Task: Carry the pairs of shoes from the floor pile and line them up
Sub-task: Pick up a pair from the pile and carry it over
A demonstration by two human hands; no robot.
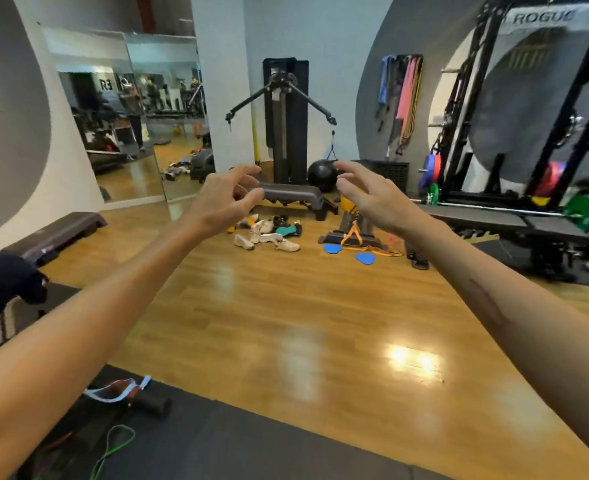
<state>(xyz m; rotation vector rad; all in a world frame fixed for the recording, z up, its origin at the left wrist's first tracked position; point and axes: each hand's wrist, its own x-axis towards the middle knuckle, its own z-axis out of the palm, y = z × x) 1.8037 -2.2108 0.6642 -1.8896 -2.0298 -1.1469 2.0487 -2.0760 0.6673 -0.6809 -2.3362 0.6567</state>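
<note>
Both hands, left hand (222,199) & right hand (365,195), raised w/ loose spread fingers, holding nothing; shoes (269,233) all piled on floor (286,323) well beyond them, so task looks unstarted.

- This place is a gym, a room made for training.
- A black power rack (528,109) with the word "ROGUE" on top stands at the right, with colored weight plates (431,168) on it.
- A cable machine (285,119) with two arms stands against the far wall, and a black exercise ball (322,174) lies beside it.
- Resistance bands (404,98) in several colors hang on the wall.
- A large mirror (127,116) covers the left wall.
- Step platforms (57,233) lie on a wooden floor (286,323), and dark rubber mats (251,441) cover part of it.
</note>
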